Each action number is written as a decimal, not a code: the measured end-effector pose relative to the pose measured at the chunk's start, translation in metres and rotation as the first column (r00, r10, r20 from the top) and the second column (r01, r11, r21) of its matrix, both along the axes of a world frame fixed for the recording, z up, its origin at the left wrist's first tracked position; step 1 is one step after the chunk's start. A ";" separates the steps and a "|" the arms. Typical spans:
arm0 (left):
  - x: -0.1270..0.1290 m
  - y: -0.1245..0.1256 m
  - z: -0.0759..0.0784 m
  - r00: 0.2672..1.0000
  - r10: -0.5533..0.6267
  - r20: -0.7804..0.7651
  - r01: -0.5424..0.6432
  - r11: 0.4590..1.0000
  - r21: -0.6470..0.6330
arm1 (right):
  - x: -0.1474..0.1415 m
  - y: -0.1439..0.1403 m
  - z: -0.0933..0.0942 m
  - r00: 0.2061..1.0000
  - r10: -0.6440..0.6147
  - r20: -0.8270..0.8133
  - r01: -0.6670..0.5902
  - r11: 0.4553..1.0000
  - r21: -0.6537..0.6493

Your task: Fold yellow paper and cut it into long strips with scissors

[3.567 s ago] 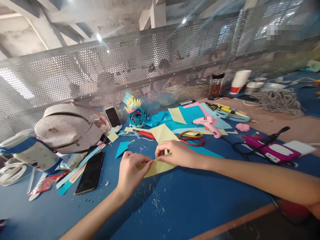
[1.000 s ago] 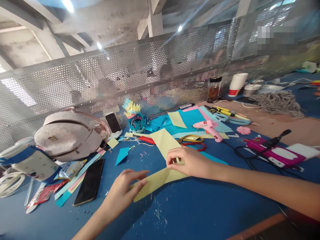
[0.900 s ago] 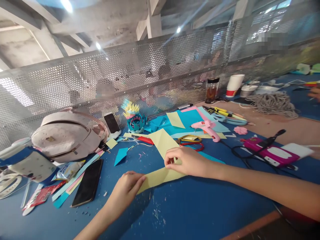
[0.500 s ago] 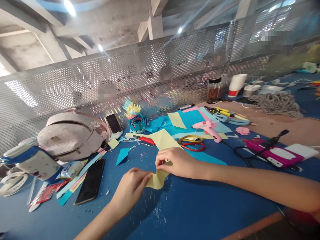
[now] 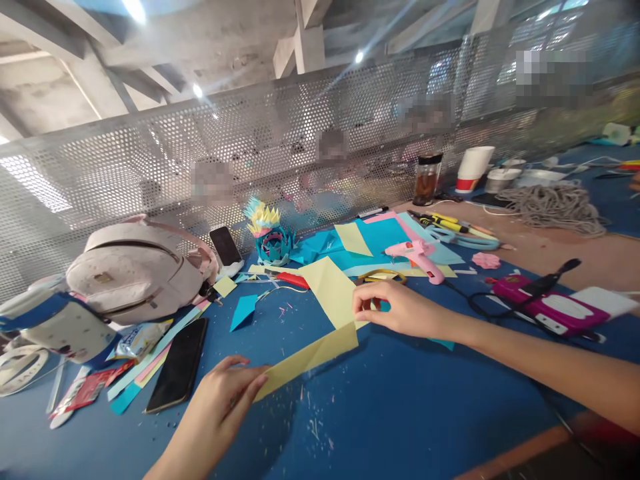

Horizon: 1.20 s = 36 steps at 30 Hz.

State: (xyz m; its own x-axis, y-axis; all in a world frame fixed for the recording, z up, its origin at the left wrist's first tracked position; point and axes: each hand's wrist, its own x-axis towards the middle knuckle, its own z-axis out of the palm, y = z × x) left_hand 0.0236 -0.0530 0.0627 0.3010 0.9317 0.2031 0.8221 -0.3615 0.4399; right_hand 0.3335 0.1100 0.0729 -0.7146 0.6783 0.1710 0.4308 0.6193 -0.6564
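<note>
Left hand: the left hand [image 5: 220, 400] is being held low over the table [image 5: 400, 413], fingers pinched narrow on the near end of the strip [image 5: 307, 357].
Right hand: the right hand [image 5: 395, 310] is being held further out, thumb and forefinger closed on the far end of the strip, the other fingers curled.
Strip: a long yellow paper strip is being stretched between the two sets of fingertips, slanting up from the left fingers to the right ones; whether it is lying on the table or being lifted off it cannot be told.
Sheet: a yellow sheet [image 5: 327, 290] is lying just beyond the right thumb, touching the strip's far end.
Scissors: scissors [image 5: 380, 275] are lying just behind the right knuckles, partly hidden by them.
Glue gun: a pink glue gun [image 5: 417, 257] is lying beyond the right fingers, near the scissors.
Phone: a black phone [image 5: 180, 363] is lying face up just outward of the left fingers.
Bag: a pale bag [image 5: 135, 267] is being seen well beyond the left fingers.
Scraps: small paper scraps [image 5: 315, 423] are scattered on the table below the strip.
</note>
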 end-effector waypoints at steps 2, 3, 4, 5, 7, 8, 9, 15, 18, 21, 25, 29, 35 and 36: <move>-0.005 -0.002 -0.001 1.000 0.027 -0.009 -0.026 0.999 0.045 | 0.003 0.003 0.000 0.999 -0.040 -0.010 0.041 0.998 0.038; -0.006 -0.002 -0.001 0.999 0.038 -0.010 -0.038 0.997 0.061 | 0.003 0.002 0.000 0.998 -0.054 -0.025 0.055 0.997 0.061; -0.005 -0.001 -0.001 0.999 0.044 -0.010 -0.043 0.997 0.070 | 0.001 -0.001 0.001 0.998 -0.051 -0.041 0.054 0.995 0.088; -0.003 -0.001 -0.001 0.999 0.042 -0.010 -0.041 0.997 0.070 | -0.003 -0.005 0.002 0.998 -0.029 -0.056 0.036 0.991 0.126; 0.006 0.002 0.001 1.000 0.019 -0.014 -0.018 0.998 0.053 | -0.013 -0.017 0.006 0.995 0.069 -0.071 -0.051 0.972 0.228; 0.012 0.003 0.002 1.000 0.001 -0.017 0.000 0.999 0.041 | -0.020 -0.024 0.008 0.990 0.131 -0.059 -0.110 0.956 0.273; 0.017 0.005 0.004 1.000 -0.018 -0.019 0.018 0.999 0.026 | -0.026 -0.029 0.010 0.984 0.173 -0.050 -0.150 0.942 0.302; 0.025 0.006 0.011 0.999 -0.038 -0.025 0.038 0.999 0.002 | -0.040 -0.033 0.009 0.974 0.215 -0.064 -0.194 0.950 0.245; 0.017 0.007 0.006 0.997 0.024 -0.075 -0.018 0.998 0.067 | -0.037 -0.027 0.006 0.984 0.164 -0.069 -0.148 0.969 0.200; 0.018 0.015 0.000 0.989 0.061 -0.136 -0.033 0.980 0.198 | -0.041 -0.027 0.002 0.984 0.168 -0.052 -0.154 0.965 0.212; 0.034 0.030 0.003 0.993 0.026 -0.118 0.003 0.971 0.240 | -0.052 -0.032 0.001 0.978 0.205 -0.043 -0.189 0.953 0.237; 0.045 0.036 0.014 1.000 0.024 -0.005 -0.023 0.974 0.223 | -0.053 -0.034 0.005 0.972 0.223 -0.072 -0.201 0.953 0.225; 0.030 0.020 0.013 0.993 0.028 0.118 -0.047 0.986 0.160 | -0.028 -0.031 0.007 0.983 0.154 -0.103 -0.140 0.982 0.130; 0.026 0.017 0.011 0.992 0.033 0.123 -0.050 0.989 0.142 | -0.023 -0.030 0.006 0.987 0.131 -0.097 -0.121 0.987 0.103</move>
